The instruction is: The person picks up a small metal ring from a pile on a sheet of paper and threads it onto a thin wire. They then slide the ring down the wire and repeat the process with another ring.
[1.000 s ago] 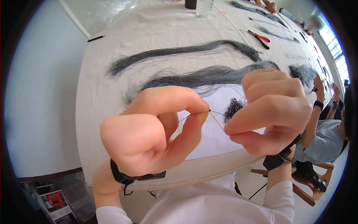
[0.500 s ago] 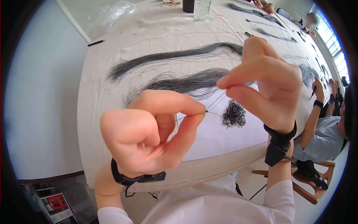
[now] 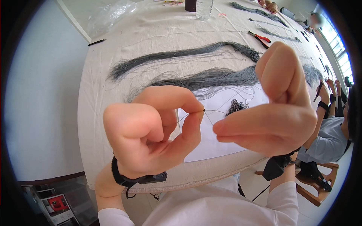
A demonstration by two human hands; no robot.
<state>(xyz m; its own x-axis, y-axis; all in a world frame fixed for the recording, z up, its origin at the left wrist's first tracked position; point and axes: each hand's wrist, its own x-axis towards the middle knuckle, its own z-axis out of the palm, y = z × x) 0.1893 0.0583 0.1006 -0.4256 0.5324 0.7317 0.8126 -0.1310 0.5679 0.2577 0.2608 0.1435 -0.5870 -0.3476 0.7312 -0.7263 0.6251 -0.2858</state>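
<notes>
My left hand [image 3: 162, 128] pinches a thin dark thread [image 3: 183, 119] between thumb and forefinger. At the fingertips sits a tiny dark knot [image 3: 204, 109], with fine strands spreading from it. My right hand [image 3: 277, 113] is closed, its thumb and forefinger pressed together just below and right of the knot, where one strand reaches them. Partly behind the right hand lies a pile of small dark metal rings or hooks [image 3: 236, 107]. Beneath both hands is a white sheet of paper [image 3: 211, 148].
Two grey thread bundles [image 3: 177, 56] stretch across the cloth-covered table [image 3: 109, 98] beyond my hands. Red-handled pliers [image 3: 260, 37], a black pen [image 3: 97, 42], a clear plastic bag [image 3: 113, 17] and a glass [image 3: 204, 9] lie farther off. Another person [image 3: 328, 130] sits at right.
My right hand has moved down and turned, its fingertips dropping from above the knot to below it. The pliers behind it are uncovered. My left hand has barely shifted.
</notes>
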